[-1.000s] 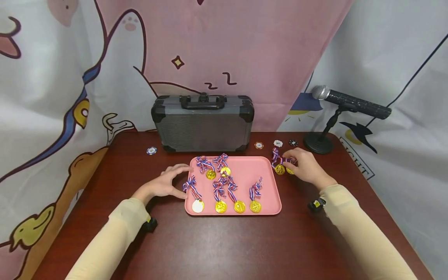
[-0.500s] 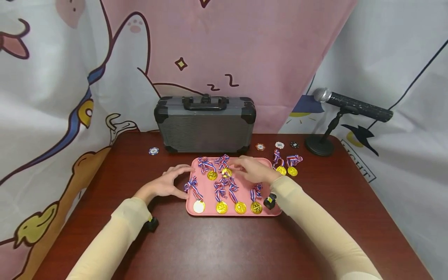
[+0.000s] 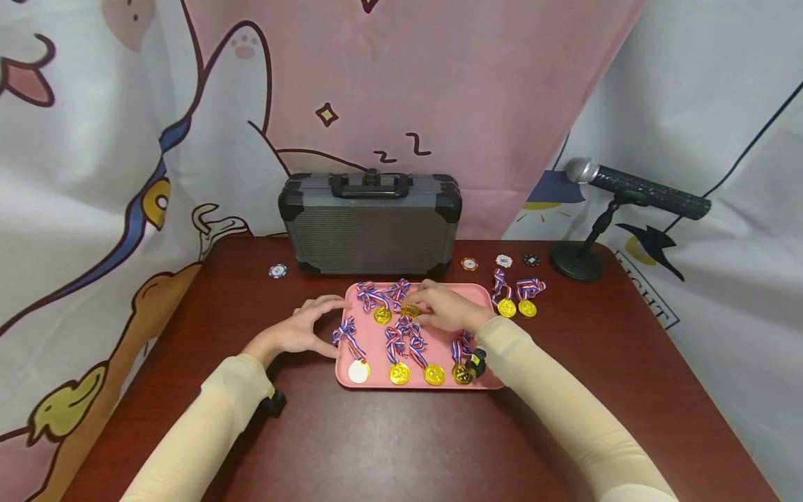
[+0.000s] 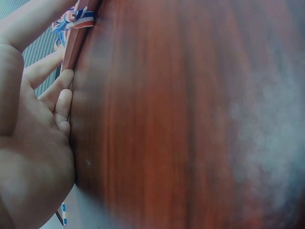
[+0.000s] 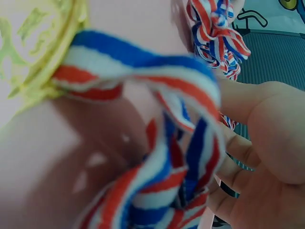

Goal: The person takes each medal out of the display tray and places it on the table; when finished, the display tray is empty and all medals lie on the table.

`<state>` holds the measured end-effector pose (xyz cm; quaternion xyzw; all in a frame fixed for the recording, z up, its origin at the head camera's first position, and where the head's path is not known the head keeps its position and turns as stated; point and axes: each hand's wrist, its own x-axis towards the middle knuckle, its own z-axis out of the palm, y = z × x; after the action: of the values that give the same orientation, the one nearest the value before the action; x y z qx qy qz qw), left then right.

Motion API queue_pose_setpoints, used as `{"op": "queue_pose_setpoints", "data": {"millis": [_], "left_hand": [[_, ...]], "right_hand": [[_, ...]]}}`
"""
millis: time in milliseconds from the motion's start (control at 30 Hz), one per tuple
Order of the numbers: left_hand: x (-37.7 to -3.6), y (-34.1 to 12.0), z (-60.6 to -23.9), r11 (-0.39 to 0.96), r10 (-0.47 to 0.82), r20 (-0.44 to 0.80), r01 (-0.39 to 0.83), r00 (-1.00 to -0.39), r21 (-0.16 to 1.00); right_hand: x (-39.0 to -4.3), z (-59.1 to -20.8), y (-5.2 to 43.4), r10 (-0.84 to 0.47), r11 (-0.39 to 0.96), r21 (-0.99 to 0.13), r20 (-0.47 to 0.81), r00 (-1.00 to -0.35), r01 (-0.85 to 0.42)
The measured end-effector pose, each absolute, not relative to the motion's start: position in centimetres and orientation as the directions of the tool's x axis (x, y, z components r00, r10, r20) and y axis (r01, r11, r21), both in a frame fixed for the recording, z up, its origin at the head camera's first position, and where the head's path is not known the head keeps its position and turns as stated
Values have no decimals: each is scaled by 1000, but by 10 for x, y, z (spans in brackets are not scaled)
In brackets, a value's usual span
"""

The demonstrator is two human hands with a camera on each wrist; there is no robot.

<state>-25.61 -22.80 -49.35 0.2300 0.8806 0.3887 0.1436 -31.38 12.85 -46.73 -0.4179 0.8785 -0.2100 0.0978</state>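
Observation:
A pink tray (image 3: 448, 335) bears several gold medals with red, white and blue ribbons. My left hand (image 3: 291, 331) rests at the tray's left edge, its thumb and fingers spread along the rim. A medal (image 3: 357, 371) with a knotted ribbon lies just beside that thumb. Over the back middle of the tray, my right hand (image 3: 448, 309) pinches a gold medal (image 3: 410, 311), partly hidden by the fingers. Close to the right wrist camera, another medal (image 5: 35, 52) and its striped ribbon (image 5: 190, 76) fill much of the view.
Two medals, one of them this medal (image 3: 527, 308), lie on the table right of the tray. Behind stands a grey case (image 3: 370, 237). A microphone (image 3: 640, 187) on a stand is at the back right. Poker chips, such as this blue chip (image 3: 277, 270), lie along the back.
My right hand has left the two medals on the table at right and moved left over the tray, to a medal there. The left hand has stayed at the tray's edge.

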Motion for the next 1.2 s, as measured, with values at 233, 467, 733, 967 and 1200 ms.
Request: {"op": "queue_pose_setpoints", "data": {"millis": [233,467,733,967,1200], "left_hand": [[-257,-228,-493,587,519,-75,291,-852,755],[-257,-229,-493,590,519,-70,298,-852,750],[-255,-228,-495,589,525,-66,306,-848,748],[-254,-229,-495,593,522,-79,295,-849,749],[-256,-228,-495,601,521,-83,296,-849,743]], "right_hand": [[-314,-468,127,-752,585,-452,9,-660,-673],[-316,-468,124,-725,623,-438,-12,-689,-648],[-316,-467,123,-751,612,-420,-42,-659,-670],[-317,-470,125,-756,599,-409,-5,-655,-688],[-317,-463,135,-703,602,-533,-1,-711,-594]]}}
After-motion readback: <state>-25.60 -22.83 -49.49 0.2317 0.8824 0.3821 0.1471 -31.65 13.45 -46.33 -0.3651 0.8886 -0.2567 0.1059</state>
